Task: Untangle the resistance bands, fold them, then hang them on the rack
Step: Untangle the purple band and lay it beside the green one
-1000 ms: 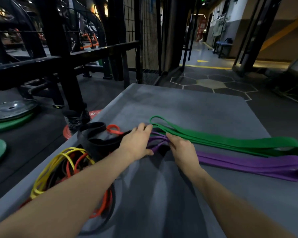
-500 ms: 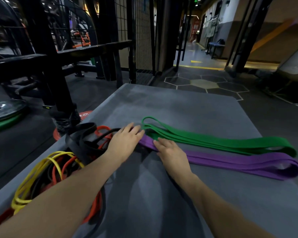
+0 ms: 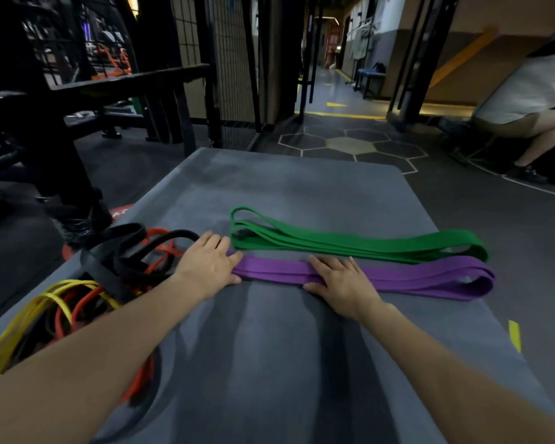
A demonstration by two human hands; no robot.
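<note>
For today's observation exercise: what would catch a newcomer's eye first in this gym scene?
Two bright folded bands lie side by side on the grey mat: the green band farther away, the purple band nearer, with the left hand and right hand flat on it. At left sits a tangled pile of yellow, red and black bands.

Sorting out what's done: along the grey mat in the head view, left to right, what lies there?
Yellow band → orange band → black band → left hand → right hand pressed flat on the purple band.

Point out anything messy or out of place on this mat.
The yellow, orange and black bands lie knotted in a heap at the mat's left edge. The green and purple bands lie folded flat.
</note>
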